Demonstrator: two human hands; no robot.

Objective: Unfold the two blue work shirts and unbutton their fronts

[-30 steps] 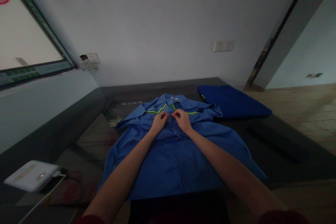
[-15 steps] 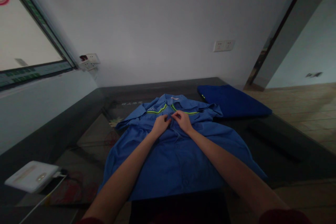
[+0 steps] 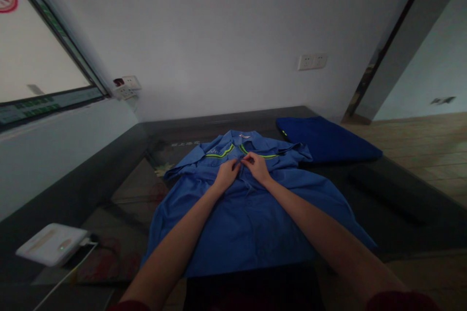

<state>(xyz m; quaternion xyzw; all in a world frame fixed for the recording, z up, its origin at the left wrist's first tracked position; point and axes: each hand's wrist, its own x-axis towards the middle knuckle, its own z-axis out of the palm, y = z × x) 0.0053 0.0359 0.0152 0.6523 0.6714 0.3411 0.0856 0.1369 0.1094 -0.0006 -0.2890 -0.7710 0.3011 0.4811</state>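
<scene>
Work shirt (image 3: 251, 223): blue, with yellow-green chest stripes (image 3: 270, 156).
Folded cloth (image 3: 328, 141): deeper royal blue. Tabletop (image 3: 124, 160): dark grey. Boxy device (image 3: 53, 243) and cable (image 3: 65, 275): white. Wearer's sleeve cuffs (image 3: 401, 301): dark red.

A: First lot?
B: Blue shirt (image 3: 262, 233), one. Yellow-green chest bands (image 3: 268, 156), two. Left hand (image 3: 228, 173), one; right hand (image 3: 257, 168), one; total, two. Dark-red sleeves (image 3: 401, 301), two.
A: Second lot?
B: Dark table (image 3: 204, 125), one. Flat dark-blue article (image 3: 324, 141), one. Long black article (image 3: 386, 194), one. White device (image 3: 53, 245), one. White cable (image 3: 60, 280), one.
A: Third lot?
B: White socket plates (image 3: 305, 62), right-hand pair, two.
</scene>
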